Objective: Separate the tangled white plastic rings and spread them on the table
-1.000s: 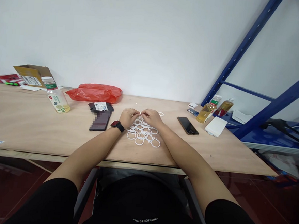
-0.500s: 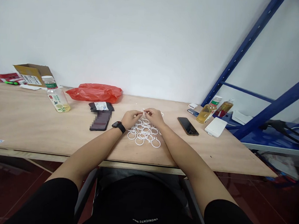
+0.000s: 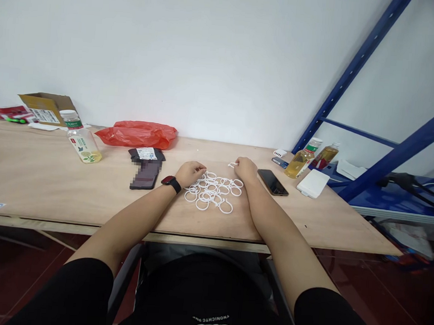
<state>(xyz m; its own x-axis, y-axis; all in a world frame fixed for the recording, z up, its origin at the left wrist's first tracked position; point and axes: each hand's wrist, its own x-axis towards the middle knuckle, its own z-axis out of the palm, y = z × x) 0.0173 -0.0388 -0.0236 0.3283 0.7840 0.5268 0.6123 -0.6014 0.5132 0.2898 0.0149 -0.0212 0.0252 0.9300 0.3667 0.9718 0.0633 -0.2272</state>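
A heap of several white plastic rings (image 3: 212, 191) lies on the wooden table (image 3: 52, 185) in front of me. My left hand (image 3: 190, 173), with a black watch on its wrist, rests curled at the heap's left edge, fingertips on the rings. My right hand (image 3: 245, 168) is off to the heap's right rear, fingers pinched on a single white ring (image 3: 232, 165) just above the table.
A black phone (image 3: 272, 182) and a white power bank (image 3: 312, 183) lie right of my right hand, with two yellow drink bottles (image 3: 301, 162) behind. A dark pouch (image 3: 146, 171), a red bag (image 3: 139, 134), a bottle (image 3: 80, 141) and a carton (image 3: 44, 107) are on the left. Blue shelving (image 3: 388, 159) stands at right.
My right hand has moved away from my left hand to the right with one ring, setting it apart from the heap. My left hand has stayed at the heap.
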